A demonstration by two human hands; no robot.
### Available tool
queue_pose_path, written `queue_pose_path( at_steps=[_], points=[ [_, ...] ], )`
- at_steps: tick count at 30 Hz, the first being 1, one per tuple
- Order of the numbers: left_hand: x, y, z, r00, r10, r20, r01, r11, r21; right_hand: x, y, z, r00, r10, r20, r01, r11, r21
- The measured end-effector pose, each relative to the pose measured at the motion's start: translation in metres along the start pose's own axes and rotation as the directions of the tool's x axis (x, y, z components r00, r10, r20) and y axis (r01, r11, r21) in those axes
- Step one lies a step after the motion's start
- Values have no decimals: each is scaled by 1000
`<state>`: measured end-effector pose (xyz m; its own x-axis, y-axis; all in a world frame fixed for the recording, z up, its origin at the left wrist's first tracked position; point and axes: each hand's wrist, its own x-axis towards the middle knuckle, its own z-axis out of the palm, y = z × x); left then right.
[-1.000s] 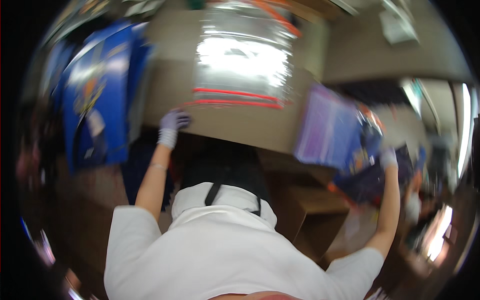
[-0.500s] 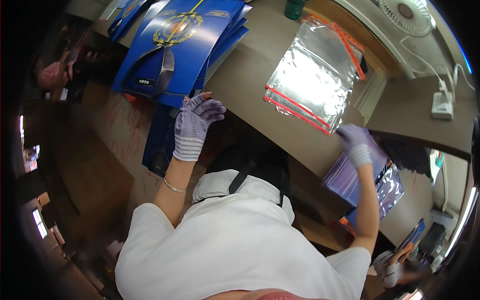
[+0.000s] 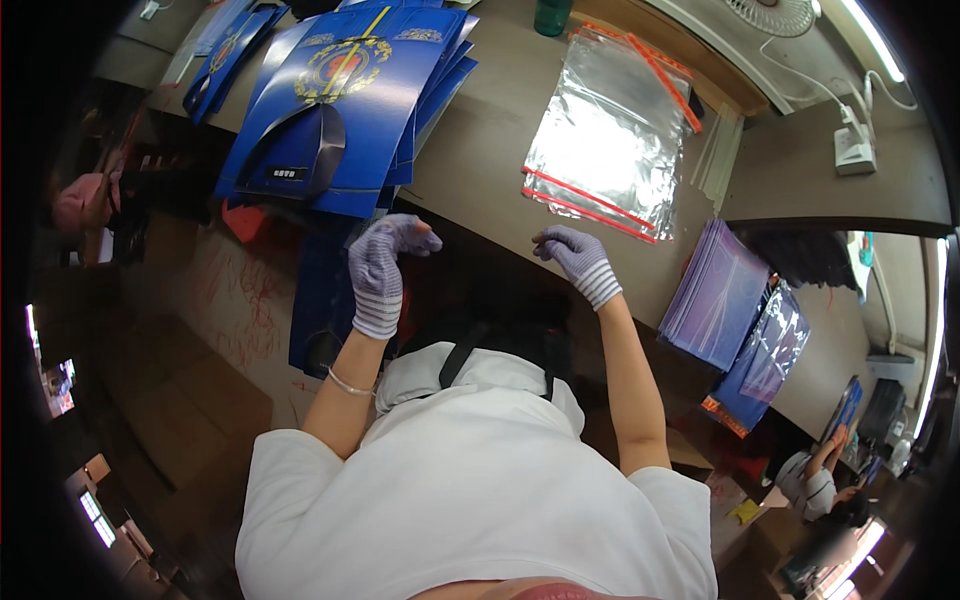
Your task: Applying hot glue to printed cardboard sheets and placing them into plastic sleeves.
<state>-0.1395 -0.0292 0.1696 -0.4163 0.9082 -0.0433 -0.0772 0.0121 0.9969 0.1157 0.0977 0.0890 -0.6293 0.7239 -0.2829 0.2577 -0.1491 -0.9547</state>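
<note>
Seemingly between steps, the left hand (image 3: 380, 268) and right hand (image 3: 582, 262) hover apart, empty, loosely curled; taking clear sleeves (image 3: 610, 130) would require reaching forward.

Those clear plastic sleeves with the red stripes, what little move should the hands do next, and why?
Maybe the right hand should reach forward to the clear plastic sleeves: it seems to hold nothing, and their red-striped near edge lies close beyond it on the table.

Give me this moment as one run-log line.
left hand: gloved, loosely curled, no item visible, nearest blue stack | right hand: gloved, curled, no item visible, nearest clear plastic sleeves | purple stack: right of sleeves
</note>
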Motion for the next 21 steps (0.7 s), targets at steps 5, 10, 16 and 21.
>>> queue_pose_path(
  at_steps=[5,10,16,21],
  points=[
    [26,-9,-1,982,-161,96,183,932,-314,4,2,34,1000,8,2,-8,998,64],
    [28,-14,-7,1000,12,10,-7,911,-412,-1,6,60,986,107,125,-132,969,211],
    [-94,40,-60,763,607,224,-555,437,708,-15,14,2,995,86,52,-83,414,906],
    [-81,111,-81,688,430,585,-611,778,147,-69,35,-49,982,-39,-185,176,554,814]
  ],
)
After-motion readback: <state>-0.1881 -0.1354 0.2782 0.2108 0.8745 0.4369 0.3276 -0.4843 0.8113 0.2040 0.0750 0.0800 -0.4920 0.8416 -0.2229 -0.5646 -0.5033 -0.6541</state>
